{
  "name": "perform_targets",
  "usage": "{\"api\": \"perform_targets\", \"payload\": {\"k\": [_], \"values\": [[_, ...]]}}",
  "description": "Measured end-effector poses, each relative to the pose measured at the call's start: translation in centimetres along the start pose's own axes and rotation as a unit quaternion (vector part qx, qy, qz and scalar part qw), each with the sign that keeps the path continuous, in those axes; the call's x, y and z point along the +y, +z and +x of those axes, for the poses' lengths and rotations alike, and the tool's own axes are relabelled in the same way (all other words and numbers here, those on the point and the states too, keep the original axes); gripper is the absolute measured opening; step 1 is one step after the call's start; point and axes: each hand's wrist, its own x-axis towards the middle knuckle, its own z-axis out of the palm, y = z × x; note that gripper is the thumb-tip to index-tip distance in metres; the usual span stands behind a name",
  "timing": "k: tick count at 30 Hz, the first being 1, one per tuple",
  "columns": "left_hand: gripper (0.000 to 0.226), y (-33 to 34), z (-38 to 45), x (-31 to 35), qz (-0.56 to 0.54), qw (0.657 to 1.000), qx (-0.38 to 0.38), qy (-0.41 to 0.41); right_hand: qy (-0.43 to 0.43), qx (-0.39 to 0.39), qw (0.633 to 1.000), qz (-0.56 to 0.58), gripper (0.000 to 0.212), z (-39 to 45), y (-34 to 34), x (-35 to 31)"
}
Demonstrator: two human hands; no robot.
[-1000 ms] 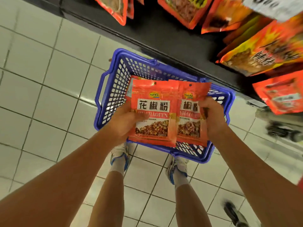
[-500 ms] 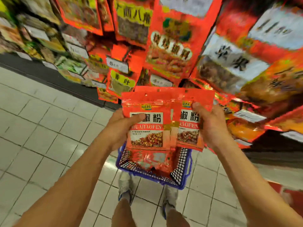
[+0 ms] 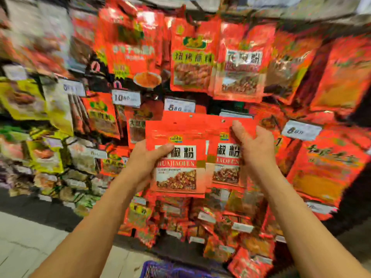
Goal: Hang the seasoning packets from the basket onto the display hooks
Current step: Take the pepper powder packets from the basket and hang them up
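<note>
Both hands have lifted the packets higher vs 0.5 s ago; the view has tilted up, so the rack now fills the frame and the basket is only a blue sliver at the bottom edge.

Left hand grips the front packet at its left edge, thumb across the label, fingers behind. Right hand grips the rear packet at its upper right, fingers curled over the edge. Hands are apart, each clamped on its own pkt. Pkts overlap, front one covering the left part of the rear one.

Both pkts stand upright, long axis vertical, faces toward the camera, hang-holes at top, text right way up. They sit in front of the rack's middle rows, just below a price tag and under a hanging packet w/ a similar label. Can't tell if they touch any hook; the pic is motion-blurred. More red and yellow bags hang all around on the rack.
</note>
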Motion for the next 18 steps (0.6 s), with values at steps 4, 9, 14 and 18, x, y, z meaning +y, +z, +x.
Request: {"api": "perform_targets", "payload": {"k": [4,9,14,18], "values": [[0.035,1.7,1.2,4.9,0.009,0.999,0.014,0.04,-0.056,0.029,0.998,0.003,0.02,2.9,0.0,-4.8],[0.023,2.9,3.0,9.1,0.008,0.997,0.018,0.071,-0.098,0.072,0.993,-0.004,0.018,7.4,0.2,-8.9],[0.003,4.3,4.3,12.3,-0.01,0.995,-0.003,0.104,-0.109,0.112,0.987,-0.025,0.031,11.3,0.0,-11.9],[0.008,5.2,4.7,13.4,0.0,0.992,-0.018,0.121,-0.115,0.148,0.98,-0.06,0.027,13.1,-0.4,-14.0]]}}
